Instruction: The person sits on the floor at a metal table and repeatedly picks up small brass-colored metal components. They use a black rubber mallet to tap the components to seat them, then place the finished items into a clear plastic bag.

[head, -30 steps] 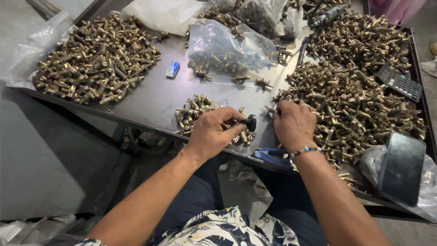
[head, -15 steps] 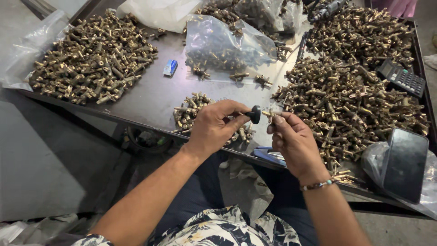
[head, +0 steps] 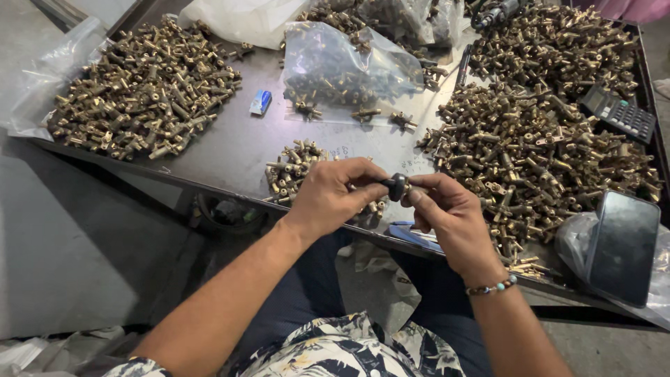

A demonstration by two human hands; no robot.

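A person sits at a dark metal table (head: 230, 150). Their left hand (head: 331, 195) and right hand (head: 447, 216) meet above its near edge, fingers pinched together on a small black knob (head: 398, 186) (its brass stem barely shows). A small brass pile (head: 296, 167) lies just beyond.
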